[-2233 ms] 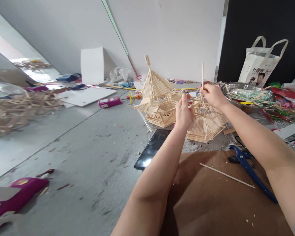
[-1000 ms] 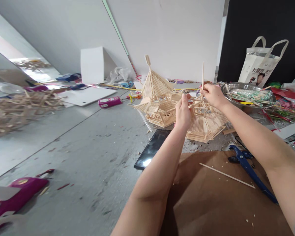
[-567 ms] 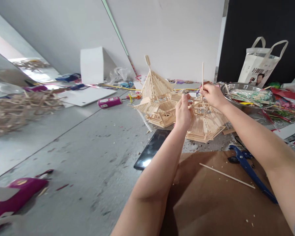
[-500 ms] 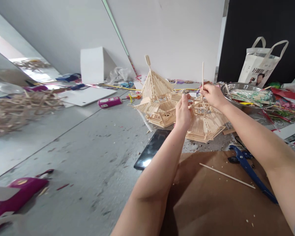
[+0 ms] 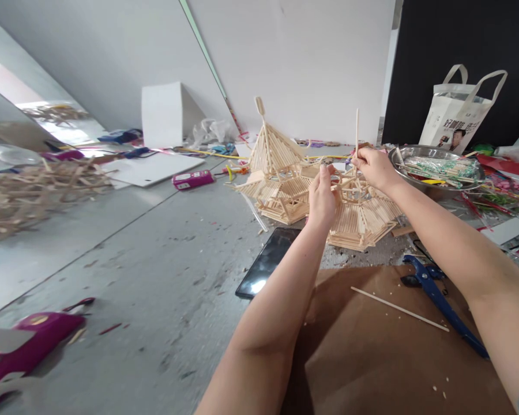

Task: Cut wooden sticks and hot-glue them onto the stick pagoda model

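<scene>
Pinching, right hand: I see the right hand [image 5: 374, 166] closed, thumb and fingertips on the upright stick [image 5: 357, 130].
Upright stick: pale, near vertical; most of it rises above the right hand's fingertips, over the back of the low stick model [image 5: 363, 223].
Left hand: the left hand [image 5: 322, 197] is at the model's left side, thumb up, fingers partly curled; from my view I cannot tell how far open, or what it grips.
Low stick model: below and between both hands, its slatted roof spreading toward me.
Peaked stick model: the peaked stick model [image 5: 277, 154] stands just left of the left hand.
Brown sheet: nearer me, the brown sheet [image 5: 363, 363] carries a loose stick [image 5: 400, 309] and a blue-handled tool [image 5: 450, 314].
Phone: the dark phone [image 5: 266, 259] lies flat, left of the sheet.
Metal bowl: the metal bowl [image 5: 450, 194] sits right of the right hand, filled with sticks and wrappers.
</scene>
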`<state>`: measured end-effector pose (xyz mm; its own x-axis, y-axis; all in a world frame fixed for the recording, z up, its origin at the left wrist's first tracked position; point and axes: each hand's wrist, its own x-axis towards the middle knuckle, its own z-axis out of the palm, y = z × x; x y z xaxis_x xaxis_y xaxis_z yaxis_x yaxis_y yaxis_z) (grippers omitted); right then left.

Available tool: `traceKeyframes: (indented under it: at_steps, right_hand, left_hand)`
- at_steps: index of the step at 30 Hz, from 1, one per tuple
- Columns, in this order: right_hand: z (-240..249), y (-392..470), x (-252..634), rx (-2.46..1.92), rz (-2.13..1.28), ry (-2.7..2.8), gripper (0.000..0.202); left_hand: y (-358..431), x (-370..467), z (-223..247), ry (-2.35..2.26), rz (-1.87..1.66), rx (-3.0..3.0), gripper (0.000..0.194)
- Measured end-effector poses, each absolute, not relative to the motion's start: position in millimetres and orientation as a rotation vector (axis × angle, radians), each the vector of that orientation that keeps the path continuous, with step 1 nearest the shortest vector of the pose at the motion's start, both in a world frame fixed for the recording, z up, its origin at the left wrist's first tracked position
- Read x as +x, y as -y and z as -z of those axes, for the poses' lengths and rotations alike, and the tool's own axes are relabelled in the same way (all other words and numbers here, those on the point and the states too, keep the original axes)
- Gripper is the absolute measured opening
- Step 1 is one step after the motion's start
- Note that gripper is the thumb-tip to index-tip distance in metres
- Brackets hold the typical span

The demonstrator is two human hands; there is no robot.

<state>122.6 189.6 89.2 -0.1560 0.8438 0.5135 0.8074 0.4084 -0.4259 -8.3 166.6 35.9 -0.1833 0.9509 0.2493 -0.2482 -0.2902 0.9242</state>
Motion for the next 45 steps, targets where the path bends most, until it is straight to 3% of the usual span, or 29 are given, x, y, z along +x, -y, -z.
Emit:
traceKeyframes:
  at_steps: [45]
  right_hand:
    - [-88.8, -190.3, 122.9, -1.395, -0.073, 1.961, 0.016]
  left_hand:
    - [-166.3, -8.6, -36.2, -0.976, -1.623, 1.129, 0.042]
